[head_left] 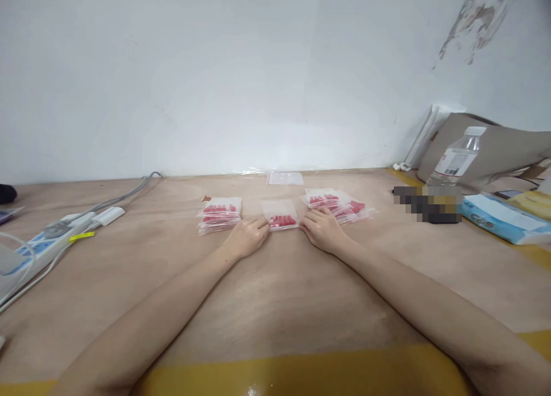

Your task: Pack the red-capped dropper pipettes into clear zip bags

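A small clear zip bag (280, 215) with several red pieces in its lower part lies flat on the table between my hands. My left hand (248, 237) rests at its lower left corner, fingers curled and closed on the edge. At the right edge of the same bag, my right hand (322, 229) is closed too, fingertips bent down on it. Beside my left hand is a stack of similar bags (220, 212) with red pieces. Behind my right hand, a looser pile of such bags (338, 204) fans out to the right. What the red pieces are, I cannot tell.
A flat clear bag (285, 178) lies near the wall. On the left are a power strip (47, 241) and cables. To the right stand a water bottle (457, 155) and a grey bag (499, 149), with a blue tissue pack (503, 218) and a pixelated dark object (430, 204) in front.
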Demonstrator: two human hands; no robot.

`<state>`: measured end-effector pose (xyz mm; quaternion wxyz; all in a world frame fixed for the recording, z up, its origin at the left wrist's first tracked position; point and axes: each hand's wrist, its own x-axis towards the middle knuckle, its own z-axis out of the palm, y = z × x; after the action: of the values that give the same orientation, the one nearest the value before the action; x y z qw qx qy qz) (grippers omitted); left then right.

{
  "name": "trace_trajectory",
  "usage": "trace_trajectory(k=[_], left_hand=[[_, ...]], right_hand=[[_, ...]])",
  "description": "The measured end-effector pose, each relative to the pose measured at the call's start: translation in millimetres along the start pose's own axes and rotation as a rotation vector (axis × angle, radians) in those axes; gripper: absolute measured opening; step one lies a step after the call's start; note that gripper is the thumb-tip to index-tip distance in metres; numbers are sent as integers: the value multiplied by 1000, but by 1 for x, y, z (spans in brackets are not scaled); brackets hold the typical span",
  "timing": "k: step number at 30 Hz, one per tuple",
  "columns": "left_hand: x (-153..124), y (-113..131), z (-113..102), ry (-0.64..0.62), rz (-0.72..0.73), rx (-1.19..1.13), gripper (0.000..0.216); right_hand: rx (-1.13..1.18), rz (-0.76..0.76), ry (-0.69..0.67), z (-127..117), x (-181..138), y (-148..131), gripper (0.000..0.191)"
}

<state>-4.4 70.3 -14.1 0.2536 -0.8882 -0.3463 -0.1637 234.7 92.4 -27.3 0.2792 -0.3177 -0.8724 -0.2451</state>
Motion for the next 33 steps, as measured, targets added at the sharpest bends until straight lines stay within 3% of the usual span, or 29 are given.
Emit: trace_trajectory(k=[9,18,33], left_hand=[[1,-6,5,-24,-60,-56,31],[0,-5,8,3,-22,-35,26],[2,-8,4,127,69,64,27]], right_hand=[[5,41,-41,0,4,-1,19],[93,-168,-29,21,36,-19,23],[-1,-272,-5,30,50,-28,23]])
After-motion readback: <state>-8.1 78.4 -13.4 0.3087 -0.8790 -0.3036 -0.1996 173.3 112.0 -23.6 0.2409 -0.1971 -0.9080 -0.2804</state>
